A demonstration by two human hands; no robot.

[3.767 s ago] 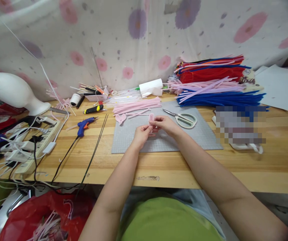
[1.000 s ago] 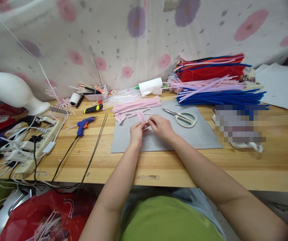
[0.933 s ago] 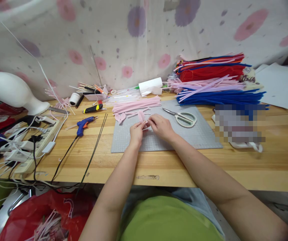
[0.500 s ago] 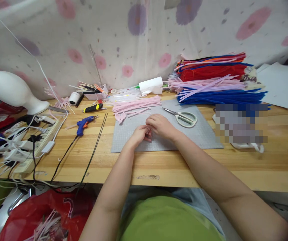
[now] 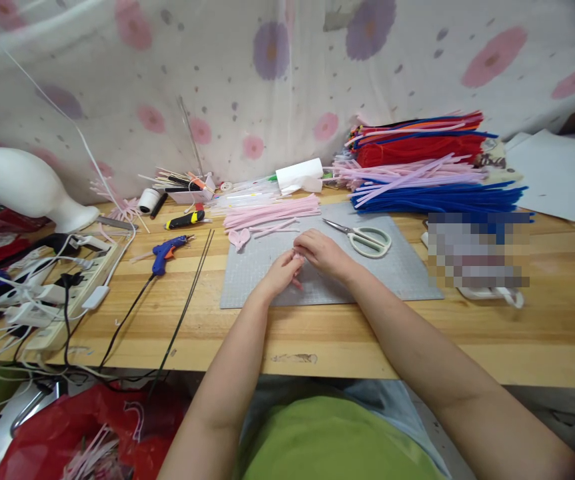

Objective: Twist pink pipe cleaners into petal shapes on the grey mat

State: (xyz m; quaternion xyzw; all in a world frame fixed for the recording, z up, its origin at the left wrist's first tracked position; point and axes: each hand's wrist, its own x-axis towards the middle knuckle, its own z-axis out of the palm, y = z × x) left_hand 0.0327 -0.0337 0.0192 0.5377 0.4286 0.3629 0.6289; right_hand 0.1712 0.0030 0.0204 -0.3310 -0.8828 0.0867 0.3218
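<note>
Over the grey cutting mat (image 5: pixel 392 280), my left hand (image 5: pixel 283 272) and my right hand (image 5: pixel 321 253) meet with their fingertips together. Both are closed around something small, perhaps pink, mostly hidden by the fingers. Just beyond them lie a few short pink pipe cleaner pieces (image 5: pixel 276 228) and a pink looped shape (image 5: pixel 239 240). A bundle of pink pipe cleaners (image 5: pixel 272 212) rests along the mat's back edge. Scissors with pale green handles (image 5: pixel 370 241) lie to the right of my right hand, touching neither hand.
Left of the mat are a blue glue gun (image 5: pixel 165 255), a yellow-black cutter (image 5: pixel 185 219), thin dark rods (image 5: pixel 187 300) and a cabled power strip (image 5: pixel 80 293). Blue, red and pink pipe cleaners (image 5: pixel 437 198) are piled back right. A white foam head (image 5: pixel 22 180) stands far left.
The camera view has shifted slightly. My hands stay together over the mat, with a small change in the left fingers' pose.
</note>
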